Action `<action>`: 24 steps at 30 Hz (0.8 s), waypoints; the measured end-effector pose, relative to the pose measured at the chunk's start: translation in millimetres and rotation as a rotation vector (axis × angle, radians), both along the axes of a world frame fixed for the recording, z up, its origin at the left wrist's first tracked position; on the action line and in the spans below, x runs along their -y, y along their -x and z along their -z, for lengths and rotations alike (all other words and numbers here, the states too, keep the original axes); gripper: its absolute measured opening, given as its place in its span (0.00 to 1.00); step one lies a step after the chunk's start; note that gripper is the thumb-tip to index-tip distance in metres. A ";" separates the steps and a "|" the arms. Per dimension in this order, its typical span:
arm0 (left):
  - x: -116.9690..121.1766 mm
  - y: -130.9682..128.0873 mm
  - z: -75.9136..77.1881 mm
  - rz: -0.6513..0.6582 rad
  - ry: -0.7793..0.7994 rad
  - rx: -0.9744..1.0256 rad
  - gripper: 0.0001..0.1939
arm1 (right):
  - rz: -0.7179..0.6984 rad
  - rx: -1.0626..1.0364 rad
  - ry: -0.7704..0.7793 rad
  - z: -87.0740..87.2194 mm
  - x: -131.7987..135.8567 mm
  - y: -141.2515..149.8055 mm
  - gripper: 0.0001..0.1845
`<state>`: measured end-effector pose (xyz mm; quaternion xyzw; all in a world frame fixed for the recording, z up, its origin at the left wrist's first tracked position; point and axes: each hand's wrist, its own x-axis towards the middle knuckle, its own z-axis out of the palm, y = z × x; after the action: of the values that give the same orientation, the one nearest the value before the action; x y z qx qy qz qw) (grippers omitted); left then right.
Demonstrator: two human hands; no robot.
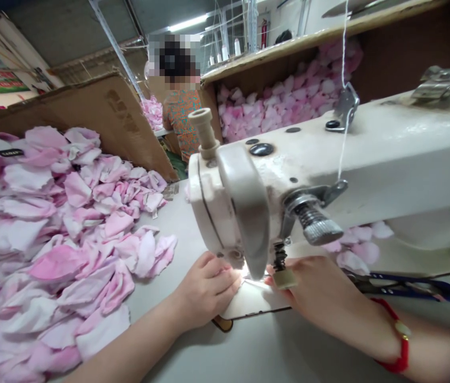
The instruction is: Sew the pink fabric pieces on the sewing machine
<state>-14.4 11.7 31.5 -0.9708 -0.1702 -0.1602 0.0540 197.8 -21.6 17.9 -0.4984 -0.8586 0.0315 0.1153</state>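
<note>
A white sewing machine [228, 202] stands before me, its lamp lighting the spot under the head. A small pale fabric piece [253, 283] lies there, bright and partly hidden. My left hand [209, 290] is closed at the left of the needle area, fingertips on the fabric's edge. From the right, my right hand [316, 290] reaches in under the tension knob [316, 226], its fingers pinched at the other side of the fabric and partly covered by machine parts. White thread [343, 64] runs down to the machine's arm.
A large heap of pink and white fabric pieces [61, 234] covers the left side beside a cardboard sheet [105, 122]. Blue-handled scissors [412, 287] lie beyond my right wrist. More pieces [358, 247] sit behind the arm and in a cardboard box [284, 101]. A person [185, 117] is farther back.
</note>
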 end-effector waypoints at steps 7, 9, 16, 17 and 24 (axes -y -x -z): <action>1.7 -3.6 6.8 -0.170 0.040 0.011 0.13 | -0.042 0.001 -0.029 4.4 -1.3 -2.2 0.09; 3.7 -4.3 9.3 -0.225 0.107 0.051 0.12 | -0.037 0.004 -0.032 4.1 -1.6 -2.2 0.09; 10.3 -6.6 12.9 -0.265 0.213 0.098 0.12 | -0.028 -0.005 -0.020 1.9 -1.4 -3.2 0.09; 10.4 -7.1 12.2 -0.257 0.210 0.098 0.12 | -0.027 -0.013 -0.025 1.9 -1.2 -3.6 0.09; 4.4 -5.8 16.7 -0.144 0.153 0.115 0.09 | 0.035 -0.008 -0.145 5.4 0.1 -4.9 0.15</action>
<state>-8.6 7.3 14.8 -0.9465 -0.2542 -0.1978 -0.0188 202.7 -21.7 12.5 -0.5034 -0.8494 -0.0310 0.1551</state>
